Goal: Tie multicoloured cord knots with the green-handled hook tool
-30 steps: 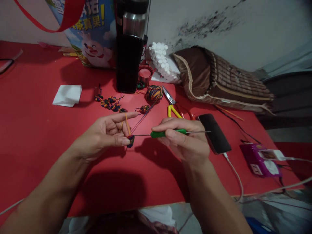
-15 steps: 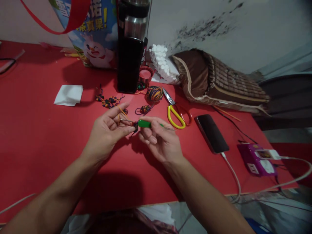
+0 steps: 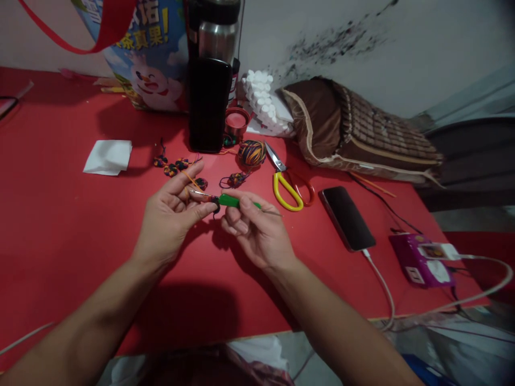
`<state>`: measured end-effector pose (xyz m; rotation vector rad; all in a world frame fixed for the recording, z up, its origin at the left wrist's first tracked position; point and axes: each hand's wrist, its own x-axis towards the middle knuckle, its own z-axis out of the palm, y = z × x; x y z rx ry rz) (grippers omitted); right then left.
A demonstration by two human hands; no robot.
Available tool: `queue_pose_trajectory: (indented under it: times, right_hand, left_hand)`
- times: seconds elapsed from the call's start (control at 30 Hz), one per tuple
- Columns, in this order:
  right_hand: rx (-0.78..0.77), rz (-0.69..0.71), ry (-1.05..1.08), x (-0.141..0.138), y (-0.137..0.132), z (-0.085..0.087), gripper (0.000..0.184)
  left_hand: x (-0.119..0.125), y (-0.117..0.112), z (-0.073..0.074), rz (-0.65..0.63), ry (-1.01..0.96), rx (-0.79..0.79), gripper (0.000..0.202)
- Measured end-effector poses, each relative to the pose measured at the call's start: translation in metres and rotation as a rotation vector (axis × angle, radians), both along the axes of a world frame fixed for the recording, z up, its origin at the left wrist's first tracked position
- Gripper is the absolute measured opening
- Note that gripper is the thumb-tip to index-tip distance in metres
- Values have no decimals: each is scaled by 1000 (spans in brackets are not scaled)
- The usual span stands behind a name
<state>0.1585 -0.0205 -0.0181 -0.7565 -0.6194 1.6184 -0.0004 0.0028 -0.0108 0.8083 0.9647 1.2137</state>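
My right hand is closed on a crochet hook with a green handle. Its thin metal shaft points left into a small dark crochet piece, which my left hand pinches between thumb and finger. Orange yarn runs over the raised left forefinger. Just beyond the hands lie several small multicoloured crocheted pieces, and another crocheted piece with a loose tail. A ball of variegated yarn rests behind them. Fingers hide most of the piece being held.
Scissors with yellow and red handles lie right of my hands. Farther right are a charging phone and a purple box. Behind stand a dark phone, a metal bottle and a printed bag. A folded tissue lies left.
The hook's shaft now reaches farther left past the left fingertips, with its handle tilted slightly. The whole scene has shifted a little left as the camera moved.
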Motion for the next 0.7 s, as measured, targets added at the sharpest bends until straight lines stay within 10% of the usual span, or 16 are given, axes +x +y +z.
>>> queue_pose_trajectory:
  times: [0.33,0.57,0.7]
  right_hand:
    - [104,-50,-100,-4,-1,-10,20]
    - [515,-306,-825,-12,-16,-21,25]
    - [484,-258,-705,-9,-16,-21,27]
  left_hand:
    - [3,-4,-1,21,10,-30,77]
    - [10,-7,1,104,55,-16,75]
    - [5,-3,9,28,-78,-89,70]
